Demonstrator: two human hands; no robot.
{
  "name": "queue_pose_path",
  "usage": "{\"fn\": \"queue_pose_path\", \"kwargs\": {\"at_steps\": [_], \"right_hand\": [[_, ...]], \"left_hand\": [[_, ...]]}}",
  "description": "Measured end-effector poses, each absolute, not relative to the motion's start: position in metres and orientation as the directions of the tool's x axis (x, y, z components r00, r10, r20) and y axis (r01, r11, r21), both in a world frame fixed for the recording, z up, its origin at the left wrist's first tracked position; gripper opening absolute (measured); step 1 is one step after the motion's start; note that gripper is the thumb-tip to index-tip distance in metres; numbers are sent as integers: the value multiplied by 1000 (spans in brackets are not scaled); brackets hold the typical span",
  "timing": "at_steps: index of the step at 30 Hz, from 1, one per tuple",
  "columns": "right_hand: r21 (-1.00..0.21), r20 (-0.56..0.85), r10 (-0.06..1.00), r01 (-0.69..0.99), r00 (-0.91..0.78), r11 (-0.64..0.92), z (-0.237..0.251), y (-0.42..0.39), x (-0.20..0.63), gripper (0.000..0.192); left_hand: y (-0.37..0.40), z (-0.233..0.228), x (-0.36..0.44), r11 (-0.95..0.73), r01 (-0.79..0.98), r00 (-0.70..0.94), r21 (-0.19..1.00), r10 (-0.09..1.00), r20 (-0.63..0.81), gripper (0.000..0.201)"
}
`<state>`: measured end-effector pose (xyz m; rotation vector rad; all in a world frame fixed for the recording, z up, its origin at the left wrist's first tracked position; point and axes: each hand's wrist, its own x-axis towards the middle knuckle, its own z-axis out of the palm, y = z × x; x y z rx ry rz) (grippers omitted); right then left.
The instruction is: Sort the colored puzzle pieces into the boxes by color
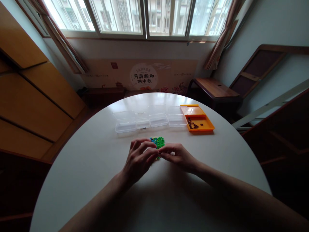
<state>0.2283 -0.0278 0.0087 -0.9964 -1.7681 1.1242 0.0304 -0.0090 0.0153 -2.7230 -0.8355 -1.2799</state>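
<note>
At table (96, 167) centre, left hand (141, 158) and right hand (177, 155) pinch small pieces beside the green-blue pile (158, 141). Clear boxes (147, 120) at twelve o'clock look nearly empty; orange tray (201, 124) at one o'clock holds few, so most sorting seems left.

L hand (140, 158) curled, fingertips pinched; R hand (177, 156) likewise; tips meeting.

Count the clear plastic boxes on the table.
4, in a row beyond the hands: far left, a smaller one, centre, and right beside the orange tray.
</note>
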Motion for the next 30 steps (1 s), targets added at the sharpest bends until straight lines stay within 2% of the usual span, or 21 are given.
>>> {"fn": "queue_pose_path", "kwargs": {"at_steps": [4, 8, 11, 14, 19, 23, 30], "right_hand": [[-856, 312, 894, 313, -321, 411, 9, -29, 229, 11], [-692, 431, 852, 498, -297, 523, 8, -27, 235, 6], [-555, 487, 822, 622, -295, 552, 4, -21, 245, 7], [-474, 519, 817, 711, -250, 519, 1, -10, 260, 8], [-451, 571, 821, 832, -11, 325, -1, 13, 298, 14], [-490, 573, 801, 855, 170, 169, -3, 26, 328, 20], [-552, 547, 790, 829, 276, 93, -7, 32, 345, 25]], "left_hand": [[-8, 15, 30, -858, 478, 536, 189, 456, 710, 7], [-6, 14, 28, -841, 513, 548, 170, 474, 690, 3], [-3, 12, 26, -822, 544, 548, 166, 498, 672, 1], [-1, 9, 22, -811, 562, 551, 164, 514, 657, 1], [0, 7, 16, -801, 577, 557, 162, 530, 639, 2], [0, 4, 13, -785, 596, 551, 166, 551, 627, 2], [1, 2, 10, -765, 620, 534, 175, 575, 620, 4]]}}
